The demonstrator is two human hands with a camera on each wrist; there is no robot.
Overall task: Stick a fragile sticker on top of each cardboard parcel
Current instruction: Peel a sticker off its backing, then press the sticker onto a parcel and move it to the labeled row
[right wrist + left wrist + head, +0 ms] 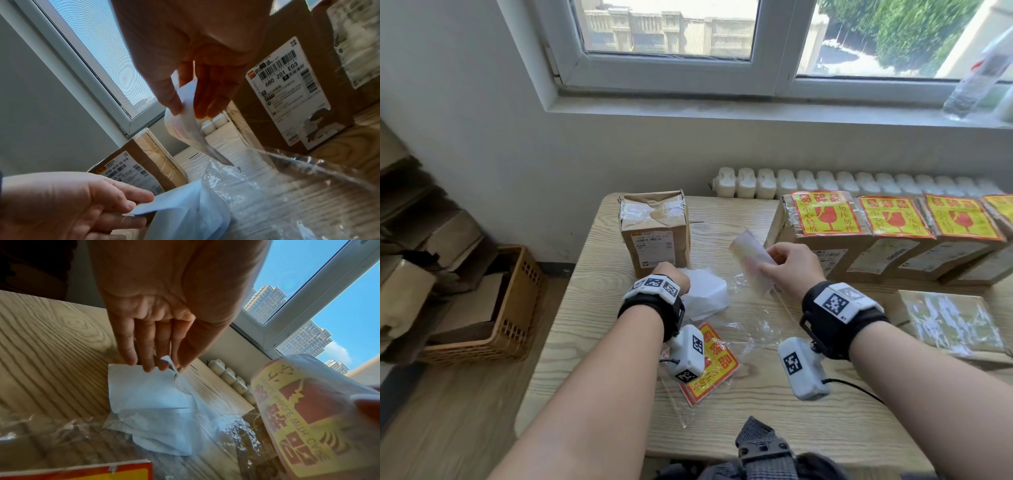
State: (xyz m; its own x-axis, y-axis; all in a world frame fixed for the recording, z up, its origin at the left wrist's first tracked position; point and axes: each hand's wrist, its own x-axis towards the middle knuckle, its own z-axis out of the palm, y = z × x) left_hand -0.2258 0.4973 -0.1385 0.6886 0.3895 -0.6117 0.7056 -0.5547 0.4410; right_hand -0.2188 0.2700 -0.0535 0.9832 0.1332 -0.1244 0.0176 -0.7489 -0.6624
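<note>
My right hand (774, 265) pinches a peeled yellow and red fragile sticker (748, 257) between thumb and fingers (170, 104) and holds it curled above the table. The sticker (304, 410) hangs with its printed side away from me. My left hand (674, 279) is low on the table and pinches a corner of white backing paper (144, 389) that lies on a small pile of such sheets. Just behind that hand stands a taped cardboard parcel (655, 229) with a bare top. Several parcels (825, 222) in a row at the right carry stickers on top.
A clear plastic bag with more stickers (714, 363) lies on the wooden table (599, 342) under my wrists. A flat parcel (948, 322) lies at the right edge. Left of the table a wicker basket (513, 308) holds cardboard. A radiator (825, 181) runs behind.
</note>
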